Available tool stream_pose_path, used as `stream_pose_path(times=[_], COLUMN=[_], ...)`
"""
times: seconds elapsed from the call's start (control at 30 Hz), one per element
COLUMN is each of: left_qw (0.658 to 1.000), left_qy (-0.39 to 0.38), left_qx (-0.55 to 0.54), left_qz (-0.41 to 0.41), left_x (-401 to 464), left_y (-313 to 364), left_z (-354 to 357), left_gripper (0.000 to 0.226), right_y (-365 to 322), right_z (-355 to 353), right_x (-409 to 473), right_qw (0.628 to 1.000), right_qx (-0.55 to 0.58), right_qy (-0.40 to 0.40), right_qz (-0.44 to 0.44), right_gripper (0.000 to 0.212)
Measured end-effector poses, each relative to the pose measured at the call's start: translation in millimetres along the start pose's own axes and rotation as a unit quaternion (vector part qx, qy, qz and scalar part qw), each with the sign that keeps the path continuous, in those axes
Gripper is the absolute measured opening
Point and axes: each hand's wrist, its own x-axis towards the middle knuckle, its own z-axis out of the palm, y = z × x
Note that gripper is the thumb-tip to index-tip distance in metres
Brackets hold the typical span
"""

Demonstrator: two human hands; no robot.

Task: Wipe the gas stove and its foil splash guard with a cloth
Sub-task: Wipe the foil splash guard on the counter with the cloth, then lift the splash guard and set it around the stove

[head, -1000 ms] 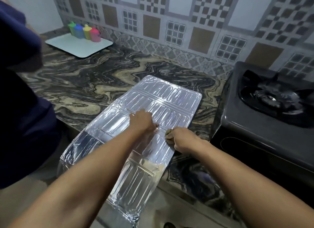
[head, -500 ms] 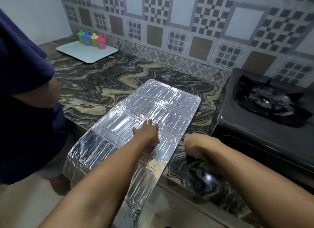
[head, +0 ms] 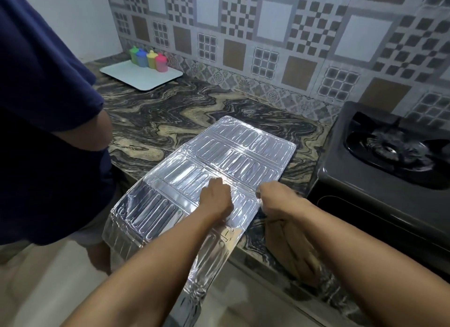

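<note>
**Foil guard pinned flat, overhang at risk**

The foil splash guard (head: 219, 170) lies flat on the marbled counter (head: 170, 122), its near end overhanging the edge below the hands. The gas stove (head: 379, 170) sits right of them. The left hand (head: 215, 197) presses it, fingers bent. The right hand (head: 275, 200) is fisted at its edge; a cloth inside cannot be told.

Hard wiping could crease the unsupported foil.

Half a second ago the right hand was off the foil.

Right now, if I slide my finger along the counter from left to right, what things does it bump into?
White tray with four coloured bottles → foil splash guard → left hand → right hand → gas stove.
</note>
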Motion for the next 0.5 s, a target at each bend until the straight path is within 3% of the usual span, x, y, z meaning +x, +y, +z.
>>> stream_pose_path(times=[0.17,0.27,0.4,0.5], left_qw=[0.992,0.987,0.971,0.926], left_qy=[-0.011,0.041,0.098,0.081], left_qx=[-0.115,-0.138,-0.059,-0.097], left_qz=[-0.042,-0.076,-0.211,-0.356], left_x=[3.6,10.1,9.8,4.6], left_y=[-15.3,-42.8,-97.8,-139.4], left_z=[-4.7,-12.5,-24.9,-27.3], left_gripper=[0.027,0.038,0.046,0.057], right_y=[-11.6,-15.7,-15.5,-14.7], right_z=[0.6,1.0,2.3,4.3], right_x=[16.3,24.1,37.3,42.2], right_qw=[0.995,0.992,0.989,0.988], right_qx=[0.003,-0.016,-0.037,-0.052], right_qy=[-0.043,-0.068,-0.069,-0.045], right_qz=[-0.095,-0.107,-0.125,-0.140], right_gripper=[0.018,0.023,0.028,0.029])
